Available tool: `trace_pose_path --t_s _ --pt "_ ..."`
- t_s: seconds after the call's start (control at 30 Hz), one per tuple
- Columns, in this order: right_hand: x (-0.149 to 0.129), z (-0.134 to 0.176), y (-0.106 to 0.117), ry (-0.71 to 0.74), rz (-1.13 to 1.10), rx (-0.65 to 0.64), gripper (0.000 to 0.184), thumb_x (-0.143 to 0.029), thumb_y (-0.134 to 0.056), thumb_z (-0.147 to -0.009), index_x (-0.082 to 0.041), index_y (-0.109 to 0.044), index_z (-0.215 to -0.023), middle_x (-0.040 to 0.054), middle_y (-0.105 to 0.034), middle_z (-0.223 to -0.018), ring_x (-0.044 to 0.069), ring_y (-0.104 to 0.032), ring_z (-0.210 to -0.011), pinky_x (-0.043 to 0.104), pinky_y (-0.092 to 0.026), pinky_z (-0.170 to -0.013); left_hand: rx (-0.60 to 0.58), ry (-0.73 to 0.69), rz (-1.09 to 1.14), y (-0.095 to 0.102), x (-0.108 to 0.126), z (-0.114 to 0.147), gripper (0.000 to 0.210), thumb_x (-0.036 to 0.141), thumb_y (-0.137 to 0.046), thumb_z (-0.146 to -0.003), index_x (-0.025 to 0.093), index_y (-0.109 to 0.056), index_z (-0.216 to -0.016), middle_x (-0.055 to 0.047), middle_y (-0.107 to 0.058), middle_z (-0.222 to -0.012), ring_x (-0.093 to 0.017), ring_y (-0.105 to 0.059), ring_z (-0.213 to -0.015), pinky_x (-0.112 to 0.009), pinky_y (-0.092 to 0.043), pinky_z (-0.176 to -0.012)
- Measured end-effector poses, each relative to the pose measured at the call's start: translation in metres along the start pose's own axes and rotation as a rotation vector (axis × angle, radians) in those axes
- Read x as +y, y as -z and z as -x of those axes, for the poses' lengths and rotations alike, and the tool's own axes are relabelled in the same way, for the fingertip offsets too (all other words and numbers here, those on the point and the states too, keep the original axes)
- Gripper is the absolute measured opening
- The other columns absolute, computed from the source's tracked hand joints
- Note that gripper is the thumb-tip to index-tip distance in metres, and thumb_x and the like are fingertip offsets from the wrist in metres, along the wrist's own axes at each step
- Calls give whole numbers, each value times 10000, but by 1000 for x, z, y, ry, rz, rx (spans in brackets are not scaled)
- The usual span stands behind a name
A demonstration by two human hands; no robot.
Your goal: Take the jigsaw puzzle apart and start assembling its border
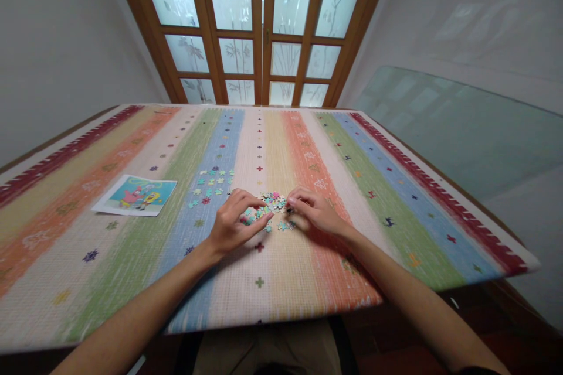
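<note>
A loose pile of small jigsaw pieces [278, 203], mostly turquoise with a few pink and yellow ones, lies on the striped tablecloth between my hands. My left hand [235, 220] hovers over the pile's left side, thumb and forefinger apart with nothing visible between them. At the right edge of the pile, my right hand [317, 210] is closed in a pinch on a small dark jigsaw piece [289, 209]. Left of the pile, several turquoise pieces [213, 181] are spread out in loose rows on the blue stripe.
A printed picture [136, 195] of two cartoon figures lies flat at the left. The colourful striped tablecloth [259, 263] covers the table, whose front edge is close to my body. Behind stand wooden doors [263, 35] with frosted panes; a glass panel [461, 129] leans at the right wall.
</note>
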State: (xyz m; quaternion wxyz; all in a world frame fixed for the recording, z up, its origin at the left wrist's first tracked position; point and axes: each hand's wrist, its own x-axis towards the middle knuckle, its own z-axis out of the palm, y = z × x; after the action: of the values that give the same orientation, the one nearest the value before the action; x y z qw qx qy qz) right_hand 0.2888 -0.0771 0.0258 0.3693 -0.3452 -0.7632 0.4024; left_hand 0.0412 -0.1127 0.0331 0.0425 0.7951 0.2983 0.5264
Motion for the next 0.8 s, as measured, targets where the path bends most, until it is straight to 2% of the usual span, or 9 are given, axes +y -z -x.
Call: trace_pose_path --t_s 0.4,0.8 --pt "0 1 0 -34 62 -43 317 -446 -551 -1019 -229 -685 -830 76 -663 -940 228 -619 -931 422 -483 -895 -4 11 -40 3 0 0 179 175 -740 -890 197 -708 -1065 -19 -693 -834 -173 -643 -758 -326 -533 -679" --pt "0 1 1 -37 60 -53 289 -406 -567 -1011 -228 -692 -821 79 -675 -946 228 -629 -930 425 -494 -882 35 -22 -102 15 -1 -7 114 194 -763 -886 203 -668 -948 3 -699 -818 -159 -634 -722 -324 -522 -691"
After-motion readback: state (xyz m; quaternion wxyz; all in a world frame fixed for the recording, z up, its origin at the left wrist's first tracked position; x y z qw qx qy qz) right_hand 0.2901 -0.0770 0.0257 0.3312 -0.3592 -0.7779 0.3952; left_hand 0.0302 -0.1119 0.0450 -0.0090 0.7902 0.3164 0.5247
